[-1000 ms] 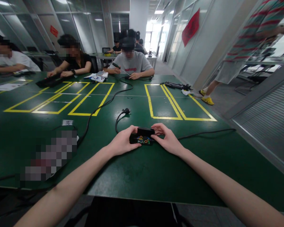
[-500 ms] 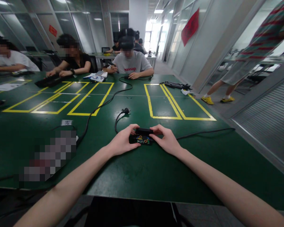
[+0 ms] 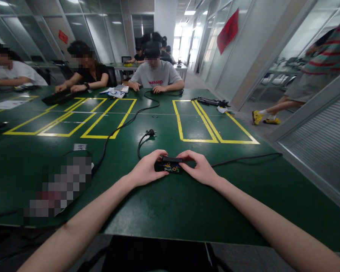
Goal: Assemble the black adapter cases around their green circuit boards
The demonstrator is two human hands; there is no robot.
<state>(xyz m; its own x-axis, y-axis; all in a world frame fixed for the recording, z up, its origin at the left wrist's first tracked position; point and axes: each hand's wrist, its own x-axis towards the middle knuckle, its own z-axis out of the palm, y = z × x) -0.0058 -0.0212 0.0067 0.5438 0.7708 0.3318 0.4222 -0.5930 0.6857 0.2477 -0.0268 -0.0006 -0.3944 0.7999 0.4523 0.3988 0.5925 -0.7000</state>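
Black case: lying lidless-side up on the near middle of the green table, between the two hands; its body is dark and partly hidden by fingers.
Circuit board: seated in the case, small coils and parts showing.
Cover: a black piece tilted along the case's far side, the board exposed on the near side.
Left hand: gripping the case's left end, thumb at the near edge, fingers at the far side.
Right hand: pinching the cover's right end between thumb and fingers.
Plug: black, on the table just beyond the left hand.
Right cable: running from behind the right hand toward the right.
Left side: a pixelated object, with a "24" tag at its far end.
Yellow tape: outlines farther across the table.
Far side: a co-worker in a grey shirt, seated.
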